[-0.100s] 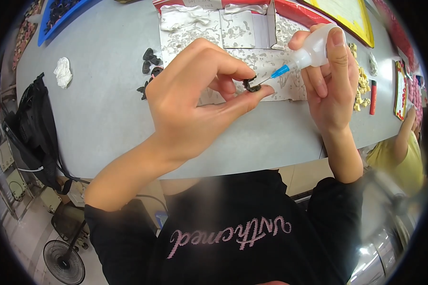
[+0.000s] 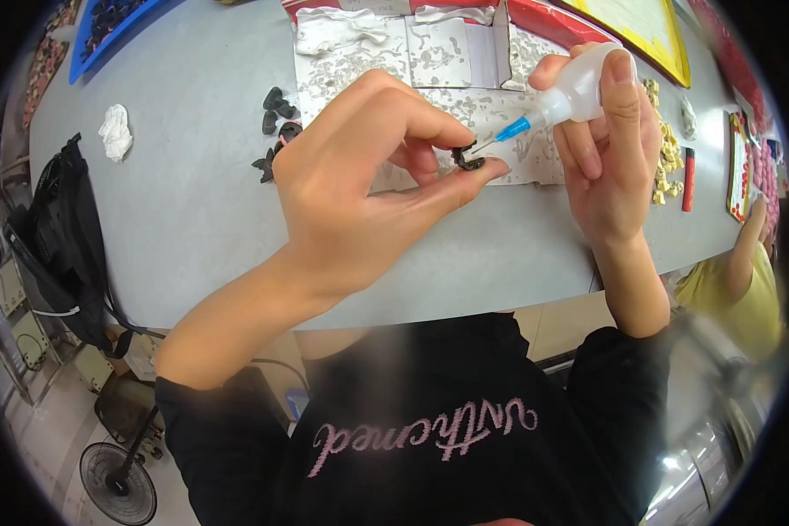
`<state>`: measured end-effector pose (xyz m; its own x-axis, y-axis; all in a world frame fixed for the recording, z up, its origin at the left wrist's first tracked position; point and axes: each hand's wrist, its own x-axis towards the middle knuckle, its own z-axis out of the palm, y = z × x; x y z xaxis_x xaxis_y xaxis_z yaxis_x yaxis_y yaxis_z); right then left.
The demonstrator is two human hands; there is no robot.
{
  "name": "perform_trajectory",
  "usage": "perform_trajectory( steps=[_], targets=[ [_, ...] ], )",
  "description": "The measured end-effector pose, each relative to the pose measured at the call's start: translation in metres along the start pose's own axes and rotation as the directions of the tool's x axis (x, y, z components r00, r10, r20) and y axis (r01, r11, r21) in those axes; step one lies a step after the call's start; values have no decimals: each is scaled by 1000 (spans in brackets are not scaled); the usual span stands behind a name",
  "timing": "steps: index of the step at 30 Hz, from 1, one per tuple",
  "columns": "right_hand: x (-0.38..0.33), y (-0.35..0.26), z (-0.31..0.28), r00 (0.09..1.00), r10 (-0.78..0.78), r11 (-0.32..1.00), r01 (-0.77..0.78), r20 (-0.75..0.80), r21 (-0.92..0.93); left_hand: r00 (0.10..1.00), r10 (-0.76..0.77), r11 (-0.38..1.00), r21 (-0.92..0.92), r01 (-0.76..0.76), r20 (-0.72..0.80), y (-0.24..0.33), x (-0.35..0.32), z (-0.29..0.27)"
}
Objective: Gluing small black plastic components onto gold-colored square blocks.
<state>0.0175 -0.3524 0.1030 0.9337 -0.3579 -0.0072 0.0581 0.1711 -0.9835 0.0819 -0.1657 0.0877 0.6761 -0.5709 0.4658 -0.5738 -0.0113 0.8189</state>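
Between the thumb and index finger of my left hand [image 2: 351,180] is a small black curved piece [image 2: 470,160], its opening turned to the right. My right hand [image 2: 609,158] grips a translucent white squeeze bottle [image 2: 579,92] with a blue-hubbed needle tip [image 2: 513,130]. The bottle is tilted, and its thin needle points down-left at the opening of the black piece. Whether the needle touches it I cannot tell. Beyond both hands lies a spotted white sheet [image 2: 351,74].
Several black pieces [image 2: 276,103] lie left of the sheet. Cream-coloured small pieces [image 2: 669,162] and a red tube [image 2: 688,180] are at the right. A crumpled tissue [image 2: 116,133], a blue tray [image 2: 81,60] and a black bag [image 2: 61,245] are leftward. A person in yellow [image 2: 741,294] sits at right.
The needle tip has shifted very slightly up and left relative to the black piece, which has moved a touch to the right. Both hands keep their grip.
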Motion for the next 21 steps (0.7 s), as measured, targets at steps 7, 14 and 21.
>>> perform_trajectory(
  steps=[7,14,21],
  targets=[
    [-1,-1,5,1000,5,998,-7,-30,-61,1000,-8,1000,-4,8,-2,0,0,2],
    [0,2,0,1000,-25,999,24,-4,-41,1000,-22,999,-24,21,-13,1,0,3],
    [0,1,-1,999,-26,999,26,25,-27,999,-32,999,-29,32,-7,0,-1,1]
  ],
)
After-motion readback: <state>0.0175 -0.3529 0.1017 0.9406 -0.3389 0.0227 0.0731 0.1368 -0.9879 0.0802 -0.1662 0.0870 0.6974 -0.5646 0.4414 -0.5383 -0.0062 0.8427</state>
